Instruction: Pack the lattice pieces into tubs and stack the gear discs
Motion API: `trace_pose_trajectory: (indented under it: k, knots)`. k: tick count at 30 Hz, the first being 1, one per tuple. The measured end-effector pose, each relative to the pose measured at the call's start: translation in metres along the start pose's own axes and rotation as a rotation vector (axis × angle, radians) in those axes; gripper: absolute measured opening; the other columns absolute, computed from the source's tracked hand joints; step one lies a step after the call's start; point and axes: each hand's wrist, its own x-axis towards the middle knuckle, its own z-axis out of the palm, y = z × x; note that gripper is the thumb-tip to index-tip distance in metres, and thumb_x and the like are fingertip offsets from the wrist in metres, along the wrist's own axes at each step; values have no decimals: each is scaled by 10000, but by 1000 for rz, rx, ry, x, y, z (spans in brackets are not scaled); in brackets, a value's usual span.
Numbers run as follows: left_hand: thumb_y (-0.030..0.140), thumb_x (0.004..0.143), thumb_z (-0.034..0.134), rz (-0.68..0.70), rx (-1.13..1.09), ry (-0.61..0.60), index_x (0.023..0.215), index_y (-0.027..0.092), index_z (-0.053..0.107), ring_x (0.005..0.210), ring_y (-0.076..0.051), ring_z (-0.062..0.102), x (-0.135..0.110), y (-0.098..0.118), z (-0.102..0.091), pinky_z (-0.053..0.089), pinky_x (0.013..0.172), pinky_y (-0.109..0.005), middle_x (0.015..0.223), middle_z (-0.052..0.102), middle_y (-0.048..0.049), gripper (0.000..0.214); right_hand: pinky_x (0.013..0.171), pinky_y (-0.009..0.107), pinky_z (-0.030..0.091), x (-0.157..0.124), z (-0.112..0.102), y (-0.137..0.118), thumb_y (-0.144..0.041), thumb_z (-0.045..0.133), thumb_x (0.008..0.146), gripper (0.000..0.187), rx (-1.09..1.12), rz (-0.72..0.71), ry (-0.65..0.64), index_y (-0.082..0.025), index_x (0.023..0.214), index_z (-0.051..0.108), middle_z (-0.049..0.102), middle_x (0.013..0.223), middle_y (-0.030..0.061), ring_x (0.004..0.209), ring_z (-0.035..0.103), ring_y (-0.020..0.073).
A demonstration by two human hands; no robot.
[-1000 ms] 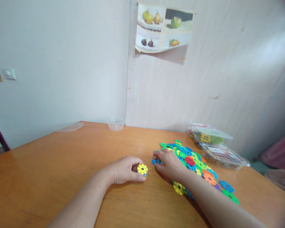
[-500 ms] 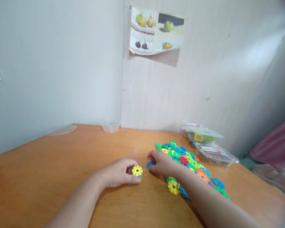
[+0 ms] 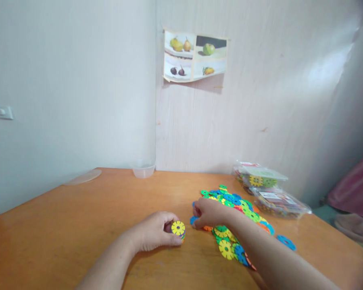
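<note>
My left hand (image 3: 155, 233) is closed around a short stack of notched plastic discs, a yellow disc (image 3: 178, 228) on top and purple, green and orange edges showing below. My right hand (image 3: 210, 212) reaches over the left side of a loose pile of such discs (image 3: 226, 249), its fingers curled and pointing down. By its thumb and fingertips lies a blue disc (image 3: 193, 220), and a bit of blue also shows behind the index finger. Whatever is between the right fingertips is hidden. The right forearm covers part of the pile.
Clear plastic boxes (image 3: 281, 203) with more colourful pieces stand at the back right. A translucent tub (image 3: 143, 172) and a flat lid (image 3: 84, 177) rest along the back edge of the wooden table (image 3: 63, 229). A fruit picture sheet (image 3: 195, 56) hangs on the wall.
The view has tilted up a little. My right hand has shifted slightly over the pile, its fingers drawn closer together and lower. My left hand still holds its stack.
</note>
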Motion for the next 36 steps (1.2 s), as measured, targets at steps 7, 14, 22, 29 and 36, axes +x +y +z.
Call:
trace_pose_trajectory:
  k: [7, 14, 22, 29, 36]
  knots:
    - [459, 687, 728, 8, 17, 8, 857, 167, 628, 646, -112, 437, -2, 4, -1, 308, 543, -209, 714, 519, 41, 353, 527, 224, 330, 4, 8, -2, -258, 782, 582, 247, 223, 53, 101, -196, 747, 609, 621, 683, -31, 628, 537, 129]
    - [461, 686, 736, 22, 23, 20, 874, 160, 640, 640, -110, 412, -1, 1, 0, 291, 536, -211, 713, 506, 36, 368, 472, 191, 336, -10, 10, -19, -220, 607, 770, 73, 746, 55, 177, -186, 785, 544, 562, 598, -49, 503, 476, 75]
    - [468, 681, 741, 19, -18, 24, 935, 168, 650, 649, -114, 418, -1, -2, 2, 329, 568, -210, 744, 511, 28, 403, 463, 180, 351, -18, 22, -39, -175, 607, 710, 55, 974, 27, 97, -170, 763, 593, 616, 611, -26, 511, 508, 78]
    - [469, 684, 736, 11, 3, 4, 851, 168, 624, 652, -115, 422, -1, 0, 0, 336, 573, -212, 734, 515, 32, 362, 544, 218, 324, -28, 3, -3, -180, 615, 721, 136, 349, -5, 284, -183, 847, 667, 608, 668, -22, 602, 518, 106]
    - [471, 691, 727, 34, -5, -9, 870, 177, 627, 665, -116, 430, -2, 1, -1, 337, 584, -206, 741, 526, 32, 359, 584, 243, 325, -39, 7, 22, -333, 749, 639, 406, 37, 58, 94, -269, 1037, 701, 702, 905, 10, 757, 606, 179]
